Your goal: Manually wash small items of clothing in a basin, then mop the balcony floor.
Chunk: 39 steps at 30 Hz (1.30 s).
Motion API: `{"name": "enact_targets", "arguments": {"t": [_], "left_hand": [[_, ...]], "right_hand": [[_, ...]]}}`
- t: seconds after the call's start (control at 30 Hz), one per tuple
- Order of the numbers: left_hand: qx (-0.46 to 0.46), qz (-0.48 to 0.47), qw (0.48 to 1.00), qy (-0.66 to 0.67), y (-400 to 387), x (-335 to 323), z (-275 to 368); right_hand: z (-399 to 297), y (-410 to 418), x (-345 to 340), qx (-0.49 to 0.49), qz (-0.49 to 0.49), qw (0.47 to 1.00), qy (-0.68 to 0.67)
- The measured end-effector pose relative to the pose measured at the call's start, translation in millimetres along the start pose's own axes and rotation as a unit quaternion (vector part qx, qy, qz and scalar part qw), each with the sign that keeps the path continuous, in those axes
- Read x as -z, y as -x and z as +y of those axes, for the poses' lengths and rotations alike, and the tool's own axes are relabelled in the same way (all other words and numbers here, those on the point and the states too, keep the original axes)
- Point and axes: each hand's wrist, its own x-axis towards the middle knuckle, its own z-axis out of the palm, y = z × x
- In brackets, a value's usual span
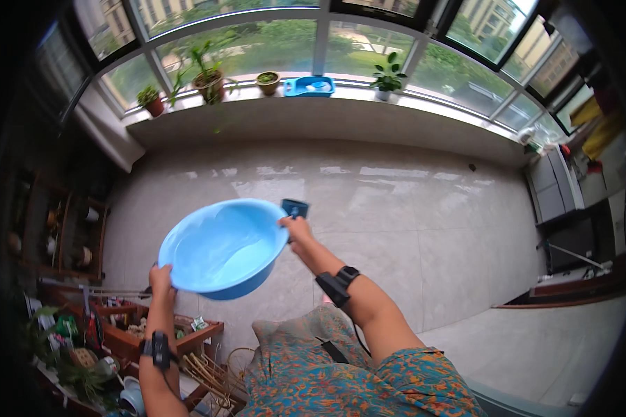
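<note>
A light-blue plastic basin (224,245) is held up in front of me, tilted, above the tiled floor. Clear water seems to lie in it, with ripples and glare on the surface. My left hand (160,281) grips the rim at the near left side. On the far right side of the rim, my right hand (297,229) has hold too. Just beyond that hand shows a small dark-blue flat object (295,208); whether the hand holds it or it is strapped on, I cannot tell. Most fingers are hidden under the rim.
Potted plants (207,86) and a blue plastic tray (309,87) stand on the windowsill (354,95). A wooden shelf (104,234) is at left. Wooden furniture (198,336) with plants and clutter stands close by my left arm. A grey cabinet (550,182) is at right.
</note>
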Motion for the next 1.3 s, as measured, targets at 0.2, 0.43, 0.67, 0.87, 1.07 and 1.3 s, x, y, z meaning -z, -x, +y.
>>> {"name": "enact_targets", "arguments": {"t": [0.2,0.43,0.67,0.87,1.07,1.3], "left_hand": [[-0.086,-0.179,0.979,-0.055,31,-264,90],[-0.186,-0.386,0.903,-0.035,151,-491,144],[-0.155,-0.558,0.808,-0.109,284,-609,125],[-0.12,-0.661,0.715,-0.195,332,-640,54],[-0.049,-0.692,0.642,-0.326,362,-642,4],[0.107,-0.695,0.633,-0.324,349,-683,-43]], "right_hand": [[-136,-4,180,0.176,0.14,0.974,-0.03],[-209,59,361,0.314,0.344,0.884,-0.017],[-177,165,490,0.339,0.483,0.806,-0.04],[-74,239,510,0.288,0.539,0.779,-0.141],[9,279,490,0.189,0.589,0.738,-0.271],[-11,267,510,0.171,0.617,0.699,-0.319]]}}
